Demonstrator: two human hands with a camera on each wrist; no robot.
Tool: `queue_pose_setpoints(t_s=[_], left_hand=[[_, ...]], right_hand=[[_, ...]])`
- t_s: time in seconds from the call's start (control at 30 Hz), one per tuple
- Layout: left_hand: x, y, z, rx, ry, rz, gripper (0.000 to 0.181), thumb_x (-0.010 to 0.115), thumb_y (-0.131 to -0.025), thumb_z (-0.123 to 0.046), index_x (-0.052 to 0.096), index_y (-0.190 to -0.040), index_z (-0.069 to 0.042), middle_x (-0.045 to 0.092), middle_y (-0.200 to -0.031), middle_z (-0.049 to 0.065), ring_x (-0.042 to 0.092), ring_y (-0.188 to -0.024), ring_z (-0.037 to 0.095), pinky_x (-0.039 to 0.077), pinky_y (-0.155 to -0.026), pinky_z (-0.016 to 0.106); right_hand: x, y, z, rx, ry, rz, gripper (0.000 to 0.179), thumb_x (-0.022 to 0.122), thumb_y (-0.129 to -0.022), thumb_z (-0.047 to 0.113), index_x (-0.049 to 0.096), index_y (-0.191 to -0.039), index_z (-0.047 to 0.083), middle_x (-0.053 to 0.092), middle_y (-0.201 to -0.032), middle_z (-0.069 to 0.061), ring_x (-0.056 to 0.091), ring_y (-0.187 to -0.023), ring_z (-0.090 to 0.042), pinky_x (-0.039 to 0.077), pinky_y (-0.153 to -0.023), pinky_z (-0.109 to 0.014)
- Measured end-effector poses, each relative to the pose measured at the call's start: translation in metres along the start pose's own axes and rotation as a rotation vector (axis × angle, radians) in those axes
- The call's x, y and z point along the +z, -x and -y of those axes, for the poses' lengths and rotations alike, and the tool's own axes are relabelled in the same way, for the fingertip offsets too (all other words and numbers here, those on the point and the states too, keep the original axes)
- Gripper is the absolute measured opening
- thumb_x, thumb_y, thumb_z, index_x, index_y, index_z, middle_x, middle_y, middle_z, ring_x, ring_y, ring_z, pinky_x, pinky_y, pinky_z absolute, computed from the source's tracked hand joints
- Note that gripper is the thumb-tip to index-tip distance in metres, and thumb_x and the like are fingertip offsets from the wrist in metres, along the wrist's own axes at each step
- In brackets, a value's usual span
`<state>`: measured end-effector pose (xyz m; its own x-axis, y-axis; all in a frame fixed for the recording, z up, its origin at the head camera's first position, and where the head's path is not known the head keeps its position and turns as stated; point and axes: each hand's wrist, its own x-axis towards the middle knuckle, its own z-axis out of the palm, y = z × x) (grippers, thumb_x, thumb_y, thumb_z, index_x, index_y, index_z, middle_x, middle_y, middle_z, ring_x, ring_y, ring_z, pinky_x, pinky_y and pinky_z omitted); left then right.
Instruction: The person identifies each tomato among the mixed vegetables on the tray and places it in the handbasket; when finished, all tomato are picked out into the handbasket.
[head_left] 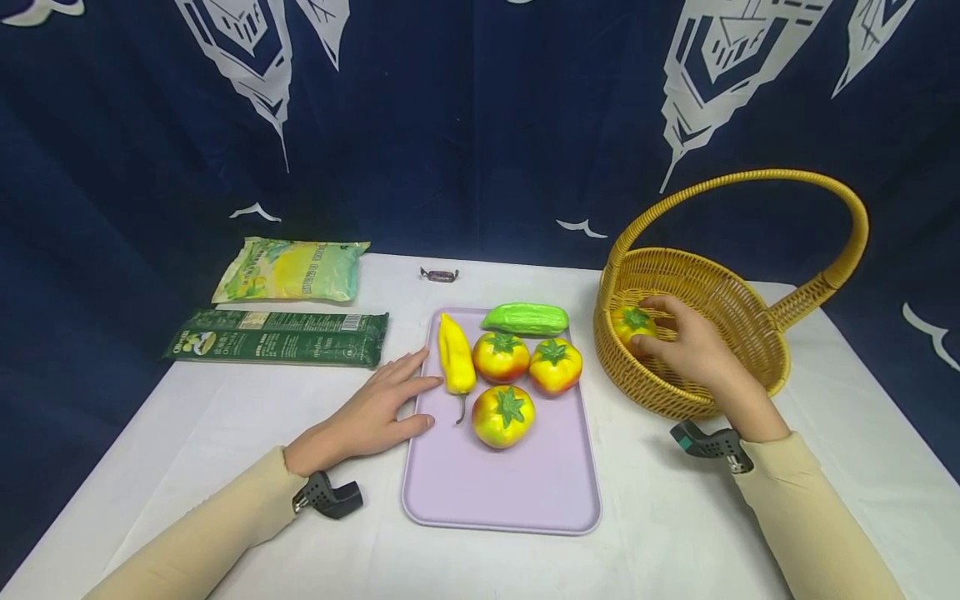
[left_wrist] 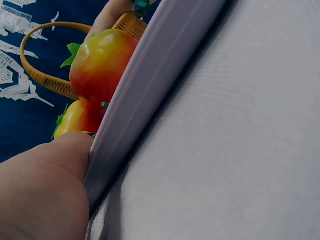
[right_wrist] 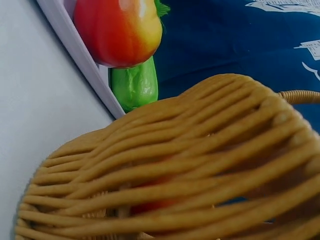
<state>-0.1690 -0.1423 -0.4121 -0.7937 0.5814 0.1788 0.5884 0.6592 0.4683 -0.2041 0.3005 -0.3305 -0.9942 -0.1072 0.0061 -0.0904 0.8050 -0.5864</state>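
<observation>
My left hand [head_left: 375,410] rests with spread fingers at the left edge of a lilac tray [head_left: 502,500], near a yellow pepper [head_left: 456,354]. Three yellow-red tomatoes with green tops lie on the tray: one in front [head_left: 503,417], one behind it [head_left: 500,358] and one at the right [head_left: 556,367]. A green bitter melon [head_left: 526,319] lies along the tray's back edge. Inside a wicker basket [head_left: 652,387], my right hand [head_left: 690,346] holds another tomato [head_left: 632,325] between thumb and fingers. The basket's wall hides most of that tomato in the right wrist view.
The basket's tall handle [head_left: 750,175] arches above my right hand. At the back left lie a green-yellow bag [head_left: 292,271] and a flat dark green packet [head_left: 281,337]. A small wrapped candy [head_left: 439,275] lies behind the tray. A dark blue patterned curtain [head_left: 480,125] hangs behind the white table.
</observation>
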Motion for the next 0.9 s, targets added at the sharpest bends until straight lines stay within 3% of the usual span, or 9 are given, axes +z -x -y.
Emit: queue_pose_setpoints(t_s=[0.33, 0.37, 0.47, 0.57, 0.63, 0.8, 0.9], left_hand=[[0.002, 0.001, 0.002, -0.002, -0.005, 0.003, 0.055, 0.064, -0.092, -0.034, 0.061, -0.142, -0.012, 0.028, -0.168, 0.019, 0.03, -0.153, 0.046, 0.023, -0.124, 0.065], [0.002, 0.001, 0.001, -0.001, -0.004, 0.003, 0.055, 0.064, -0.092, -0.034, 0.061, -0.142, -0.012, 0.028, -0.168, 0.019, 0.029, -0.153, 0.046, 0.023, -0.124, 0.065], [0.001, 0.001, 0.001, -0.002, -0.003, 0.0, 0.055, 0.064, -0.092, -0.034, 0.061, -0.142, -0.011, 0.027, -0.168, 0.018, 0.029, -0.153, 0.046, 0.023, -0.124, 0.065], [0.001, 0.001, 0.002, -0.003, -0.001, -0.001, 0.055, 0.064, -0.092, -0.034, 0.061, -0.141, -0.011, 0.027, -0.168, 0.018, 0.03, -0.153, 0.045, 0.023, -0.124, 0.065], [0.001, 0.001, 0.002, -0.003, -0.002, -0.002, 0.055, 0.064, -0.092, -0.034, 0.061, -0.141, -0.011, 0.027, -0.168, 0.018, 0.03, -0.153, 0.046, 0.023, -0.124, 0.065], [0.001, 0.001, 0.003, -0.003, -0.003, -0.002, 0.055, 0.064, -0.092, -0.034, 0.061, -0.142, -0.011, 0.028, -0.168, 0.019, 0.029, -0.153, 0.045, 0.023, -0.124, 0.065], [0.002, 0.001, 0.003, -0.003, -0.002, 0.001, 0.055, 0.064, -0.092, -0.034, 0.061, -0.142, -0.011, 0.028, -0.168, 0.019, 0.029, -0.153, 0.045, 0.023, -0.124, 0.065]], right_hand=[[-0.014, 0.013, 0.012, -0.081, -0.034, -0.138, 0.057, 0.069, -0.096, 0.022, 0.047, -0.145, 0.003, 0.047, -0.154, -0.025, 0.049, -0.134, -0.057, 0.05, -0.101, -0.066], [-0.015, 0.015, 0.014, -0.091, -0.04, -0.153, 0.056, 0.07, -0.096, 0.022, 0.048, -0.144, 0.003, 0.048, -0.152, -0.024, 0.051, -0.133, -0.056, 0.053, -0.1, -0.061], [-0.018, 0.02, 0.021, -0.119, -0.066, -0.191, 0.055, 0.07, -0.095, 0.022, 0.05, -0.143, 0.004, 0.052, -0.149, -0.023, 0.056, -0.128, -0.054, 0.061, -0.091, -0.028], [-0.016, 0.024, 0.031, -0.167, -0.094, -0.231, 0.052, 0.071, -0.094, 0.018, 0.054, -0.14, 0.002, 0.057, -0.145, -0.023, 0.061, -0.124, -0.049, 0.048, -0.079, 0.0], [-0.013, 0.027, 0.037, -0.208, -0.114, -0.248, 0.048, 0.072, -0.093, 0.014, 0.056, -0.137, 0.0, 0.059, -0.141, -0.023, 0.065, -0.122, -0.039, 0.044, -0.078, 0.004], [0.0, 0.031, 0.049, -0.29, -0.145, -0.244, 0.043, 0.073, -0.091, 0.007, 0.06, -0.131, 0.0, 0.065, -0.132, -0.021, 0.06, -0.11, 0.009, 0.048, -0.08, 0.001], [0.009, 0.032, 0.054, -0.343, -0.167, -0.217, 0.043, 0.074, -0.089, 0.005, 0.061, -0.13, -0.001, 0.065, -0.129, -0.023, 0.055, -0.107, 0.018, 0.049, -0.081, 0.0]])
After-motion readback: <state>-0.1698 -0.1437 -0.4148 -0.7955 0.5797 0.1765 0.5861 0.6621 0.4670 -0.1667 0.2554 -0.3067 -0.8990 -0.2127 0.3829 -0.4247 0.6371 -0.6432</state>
